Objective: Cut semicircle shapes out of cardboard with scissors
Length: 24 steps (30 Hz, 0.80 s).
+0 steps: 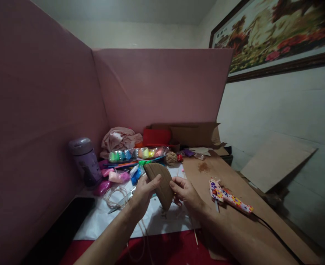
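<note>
A curved-edged piece of brown cardboard is held up over the white sheet. My left hand grips its left side, the thumb lying across the face. At the right, curved edge, my right hand pinches the cardboard between thumb and fingers; its lower fingers are partly hidden. Below and left of my left hand lie scissors, partly covered by a loose coil of twine. A strand of twine hangs down past the red table edge. Near my right forearm rests a flower-patterned glue gun.
A purple bottle and a dark flat object stand or lie at left. Bagged coloured clay and a twine ball are behind. A large cardboard sheet spans the right; pink panels enclose the back and left.
</note>
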Each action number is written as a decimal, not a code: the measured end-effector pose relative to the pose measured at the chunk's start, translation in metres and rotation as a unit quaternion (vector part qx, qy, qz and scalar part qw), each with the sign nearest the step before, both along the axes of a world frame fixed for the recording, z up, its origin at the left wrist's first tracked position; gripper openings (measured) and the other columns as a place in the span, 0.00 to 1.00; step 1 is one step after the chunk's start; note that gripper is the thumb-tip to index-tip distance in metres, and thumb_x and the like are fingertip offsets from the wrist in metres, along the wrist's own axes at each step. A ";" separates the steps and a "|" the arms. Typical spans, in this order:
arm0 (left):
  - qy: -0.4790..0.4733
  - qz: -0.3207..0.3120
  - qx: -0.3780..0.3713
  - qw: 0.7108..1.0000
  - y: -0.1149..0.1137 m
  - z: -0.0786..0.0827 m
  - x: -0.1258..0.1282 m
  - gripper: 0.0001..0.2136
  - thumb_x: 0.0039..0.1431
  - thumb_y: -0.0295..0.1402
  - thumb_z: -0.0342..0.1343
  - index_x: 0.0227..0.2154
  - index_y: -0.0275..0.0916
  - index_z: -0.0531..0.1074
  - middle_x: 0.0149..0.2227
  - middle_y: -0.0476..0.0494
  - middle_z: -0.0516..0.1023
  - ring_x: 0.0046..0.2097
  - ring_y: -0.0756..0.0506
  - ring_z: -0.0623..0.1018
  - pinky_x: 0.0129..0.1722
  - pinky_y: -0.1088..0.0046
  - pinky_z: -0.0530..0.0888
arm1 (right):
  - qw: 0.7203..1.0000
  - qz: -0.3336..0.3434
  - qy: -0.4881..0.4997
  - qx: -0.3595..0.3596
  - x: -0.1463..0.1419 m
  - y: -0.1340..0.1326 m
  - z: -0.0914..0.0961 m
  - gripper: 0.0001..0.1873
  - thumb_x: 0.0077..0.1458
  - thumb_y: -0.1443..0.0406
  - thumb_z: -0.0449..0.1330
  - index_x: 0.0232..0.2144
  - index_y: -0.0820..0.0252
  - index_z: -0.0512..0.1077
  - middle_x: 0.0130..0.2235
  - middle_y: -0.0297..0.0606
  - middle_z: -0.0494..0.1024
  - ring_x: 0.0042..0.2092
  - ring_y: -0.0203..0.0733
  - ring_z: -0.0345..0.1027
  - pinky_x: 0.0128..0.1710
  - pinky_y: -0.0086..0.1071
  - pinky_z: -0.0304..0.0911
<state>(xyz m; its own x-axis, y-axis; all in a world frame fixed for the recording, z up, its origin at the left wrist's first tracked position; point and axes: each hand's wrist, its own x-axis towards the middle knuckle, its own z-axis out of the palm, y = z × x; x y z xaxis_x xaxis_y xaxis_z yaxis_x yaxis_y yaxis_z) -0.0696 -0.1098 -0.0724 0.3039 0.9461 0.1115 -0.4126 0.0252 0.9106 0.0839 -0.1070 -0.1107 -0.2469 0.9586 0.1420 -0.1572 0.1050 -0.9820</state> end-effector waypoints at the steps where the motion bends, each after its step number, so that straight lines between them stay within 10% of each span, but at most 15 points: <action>1: 0.001 0.000 -0.005 1.000 0.002 0.000 0.002 0.15 0.52 0.35 0.58 0.41 0.32 0.72 0.41 0.36 0.76 0.40 0.43 0.74 0.40 0.67 0.69 | 1.000 -0.008 0.004 0.003 0.001 0.000 -0.002 0.18 0.50 0.51 0.57 0.28 0.61 0.63 0.20 0.25 0.60 0.16 0.27 0.50 0.13 0.22 0.47; 13: -0.034 0.089 0.032 0.995 0.023 -0.014 0.005 0.12 0.51 0.37 0.58 0.38 0.37 0.74 0.35 0.43 0.78 0.36 0.47 0.74 0.38 0.73 0.67 | 0.979 -0.136 -0.114 0.102 0.011 -0.010 -0.009 0.13 0.55 0.56 0.56 0.29 0.62 0.68 0.23 0.30 0.65 0.24 0.32 0.56 0.22 0.26 0.52; 24: -0.083 -0.019 0.018 0.996 0.005 -0.011 -0.003 0.16 0.51 0.32 0.59 0.45 0.38 0.72 0.42 0.40 0.77 0.45 0.42 0.73 0.47 0.67 0.65 | 0.999 -0.040 -0.009 -0.009 0.006 -0.010 -0.020 0.16 0.53 0.53 0.57 0.30 0.61 0.67 0.20 0.26 0.61 0.18 0.28 0.52 0.15 0.22 0.50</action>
